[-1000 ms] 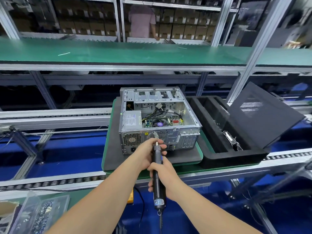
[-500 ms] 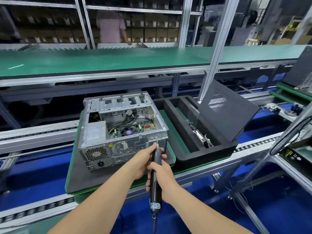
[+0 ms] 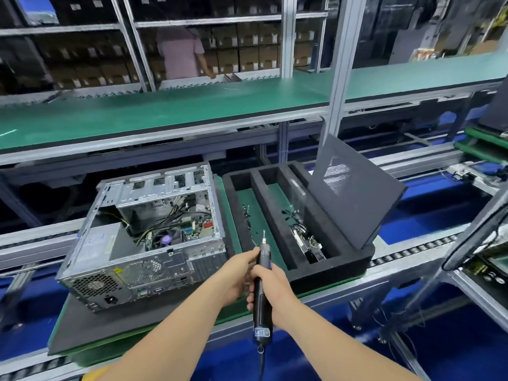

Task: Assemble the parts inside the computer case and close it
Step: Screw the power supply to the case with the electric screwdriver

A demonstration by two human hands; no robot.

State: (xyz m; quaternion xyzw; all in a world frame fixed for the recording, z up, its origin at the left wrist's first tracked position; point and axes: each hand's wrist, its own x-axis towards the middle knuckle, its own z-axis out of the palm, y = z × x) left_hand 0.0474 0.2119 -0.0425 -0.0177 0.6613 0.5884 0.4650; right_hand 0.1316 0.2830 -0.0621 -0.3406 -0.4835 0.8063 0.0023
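Your right hand (image 3: pixel 270 284) grips the barrel of the electric screwdriver (image 3: pixel 262 317) and your left hand (image 3: pixel 236 273) pinches its collar, likely steadying the bit, while the open computer case (image 3: pixel 148 235) lies just left of your fingers and the side panel (image 3: pixel 354 193) leans beyond them.

All that shows of the person is two arms: the left forearm (image 3: pixel 176 334) and the right forearm (image 3: pixel 330 339), both uncovered along their whole visible length, from the lower edge of the view up to the wrists, smooth, slim and narrowing towards the wrist. The left hand (image 3: pixel 239 273) and the right hand (image 3: pixel 270 287) are bare as well, skin showing over knuckles, fingers and thumbs. A small yellow-orange patch (image 3: pixel 100 373) sits at the bottom edge beneath the left forearm; whether it is clothing cannot be told.
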